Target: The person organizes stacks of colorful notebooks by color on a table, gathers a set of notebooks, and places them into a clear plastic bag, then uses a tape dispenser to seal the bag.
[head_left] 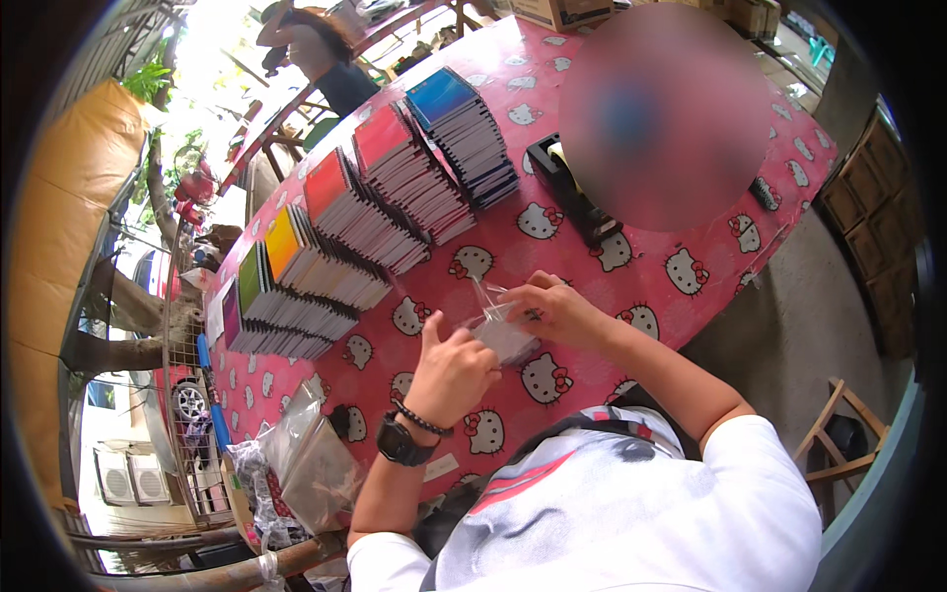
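Note:
Over the pink cartoon-print tablecloth (612, 276), a small clear plastic bag (506, 338) with something whitish in or under it is between my hands. My right hand (554, 308) pinches the bag's upper edge, and a flap of film stands up beside the fingers. My left hand (455, 367), below a dark wristwatch (402, 441) and a bead bracelet, is closed at the bag's left side. Its fingertips are partly hidden. Beyond the hands, spiral notebooks stand in several stacks: blue (464, 138), red (414, 178), yellow (321, 257), green (286, 296) and purple (237, 321).
A black tape dispenser (577, 192) lies beyond my right hand, beside a large blurred patch. Loose clear plastic bags (314, 454) lie at the table's left front edge. A cardboard box (562, 12) sits at the far edge. Another person (321, 59) is in the background.

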Action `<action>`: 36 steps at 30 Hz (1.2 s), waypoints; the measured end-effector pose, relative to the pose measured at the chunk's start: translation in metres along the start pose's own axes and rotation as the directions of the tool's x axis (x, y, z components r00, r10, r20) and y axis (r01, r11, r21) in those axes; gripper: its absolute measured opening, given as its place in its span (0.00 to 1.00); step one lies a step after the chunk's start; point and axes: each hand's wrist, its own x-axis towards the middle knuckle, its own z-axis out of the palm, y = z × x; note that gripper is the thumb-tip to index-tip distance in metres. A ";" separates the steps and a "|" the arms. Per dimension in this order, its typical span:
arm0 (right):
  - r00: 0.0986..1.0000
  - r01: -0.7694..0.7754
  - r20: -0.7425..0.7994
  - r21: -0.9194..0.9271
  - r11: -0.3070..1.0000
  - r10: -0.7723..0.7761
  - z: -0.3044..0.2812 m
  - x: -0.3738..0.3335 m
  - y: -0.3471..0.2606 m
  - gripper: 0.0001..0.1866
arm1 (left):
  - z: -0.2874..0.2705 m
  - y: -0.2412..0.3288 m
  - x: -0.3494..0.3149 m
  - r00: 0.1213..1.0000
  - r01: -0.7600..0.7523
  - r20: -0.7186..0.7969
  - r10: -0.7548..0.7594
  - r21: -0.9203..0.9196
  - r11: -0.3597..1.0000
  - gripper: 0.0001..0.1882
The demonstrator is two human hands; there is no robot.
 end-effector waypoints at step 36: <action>0.993 -0.106 0.065 0.184 0.977 0.096 -0.050 0.023 0.015 0.41 | 0.114 -0.008 -0.045 0.980 0.157 -0.046 -0.195 -0.435 0.887 0.35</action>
